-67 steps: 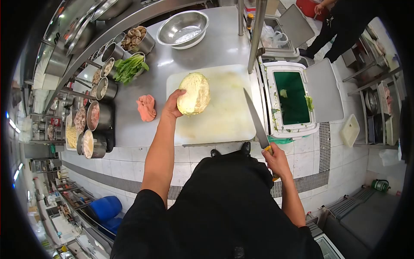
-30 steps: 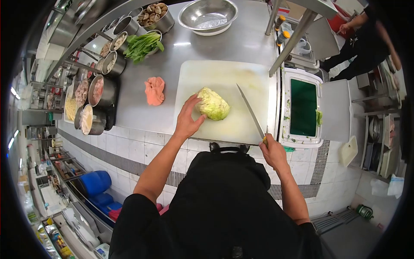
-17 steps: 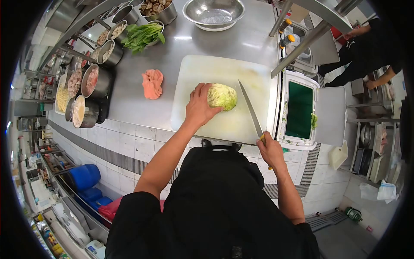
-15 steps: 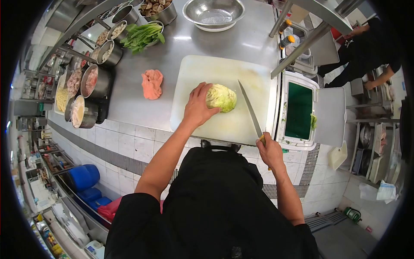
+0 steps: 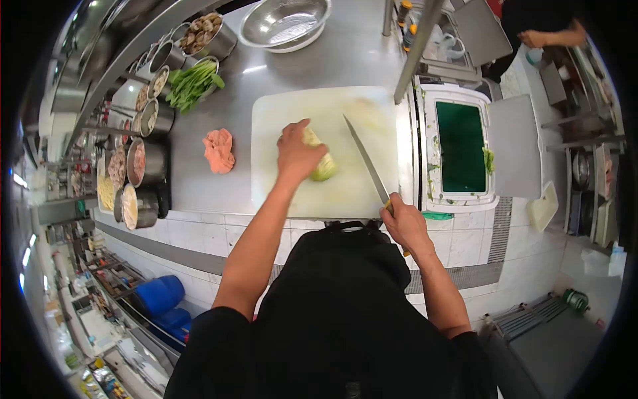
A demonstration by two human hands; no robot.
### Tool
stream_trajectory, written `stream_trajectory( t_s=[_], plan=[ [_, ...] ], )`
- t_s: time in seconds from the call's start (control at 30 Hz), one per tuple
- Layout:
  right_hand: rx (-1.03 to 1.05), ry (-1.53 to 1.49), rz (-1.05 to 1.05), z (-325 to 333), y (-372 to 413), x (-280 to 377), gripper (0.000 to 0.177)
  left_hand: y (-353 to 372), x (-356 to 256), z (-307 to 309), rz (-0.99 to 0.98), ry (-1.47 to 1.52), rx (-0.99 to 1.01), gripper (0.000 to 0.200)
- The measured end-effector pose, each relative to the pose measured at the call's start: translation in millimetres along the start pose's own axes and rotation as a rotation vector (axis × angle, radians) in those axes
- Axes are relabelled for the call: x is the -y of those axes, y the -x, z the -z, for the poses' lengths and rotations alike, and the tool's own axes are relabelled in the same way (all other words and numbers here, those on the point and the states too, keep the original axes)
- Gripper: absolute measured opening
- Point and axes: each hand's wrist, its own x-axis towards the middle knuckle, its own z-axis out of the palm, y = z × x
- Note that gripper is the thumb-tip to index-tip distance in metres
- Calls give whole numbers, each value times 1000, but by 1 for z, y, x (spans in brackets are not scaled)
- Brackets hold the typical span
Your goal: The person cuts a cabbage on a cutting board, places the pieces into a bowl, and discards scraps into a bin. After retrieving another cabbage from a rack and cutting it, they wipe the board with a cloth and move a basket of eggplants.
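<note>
On the white cutting board (image 5: pixel 269 110) sits a pale green cabbage (image 5: pixel 324 170), partly hidden under my left hand (image 5: pixel 299 151). That hand grips it from the left and above, the fingers slightly blurred. My right hand (image 5: pixel 407 225) is closed round the yellow handle of a long kitchen knife (image 5: pixel 365 158). Its blade points up and to the left, lying over the right half of the board, apart from the cabbage. Left of the board, a crumpled pink cloth (image 5: pixel 219 151) rests on the steel counter (image 5: pixel 232 110).
A metal bowl (image 5: pixel 286 23) stands at the back. Leafy greens (image 5: pixel 193 84) and several pots of ingredients line the left side. On the right, a white-rimmed bin (image 5: pixel 425 126) has its lid (image 5: pixel 515 146) swung open. A co-worker's hand (image 5: pixel 533 38) shows at upper right.
My left hand has turned the cabbage on the board, so less of it shows now. The knife stays in my right hand. The whole view has shifted with my head.
</note>
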Motion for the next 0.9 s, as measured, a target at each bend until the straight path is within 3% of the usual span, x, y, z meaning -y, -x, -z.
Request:
stream_trajectory(
  t_s=[0.03, 0.07, 0.13, 0.17, 0.23, 0.57, 0.9],
  plan=[
    [11, -28, -18, 4, 1, 0, 28, -1, 14, 5, -95, 215, -36, 68],
    [14, -56, -27, 6, 1, -3, 28, 2, 29, 11, -98, 190, -21, 68],
    [42, -87, -40, 5, -1, -9, 28, 7, 53, 27, -124, 673, 100, 60],
    [40, -111, -26, 4, -2, -13, 28, 7, 60, 33, -113, 647, 103, 60],
    [64, -143, -25, 4, -3, -17, 28, 8, 68, 40, 42, 1055, 101, 55],
    [76, -194, 80, 14, -10, -33, 26, 17, 79, 44, 264, 1267, -127, 58],
    [166, -202, 64, 18, -15, -39, 29, 17, 119, 46, 261, 1241, -234, 59]
  ],
)
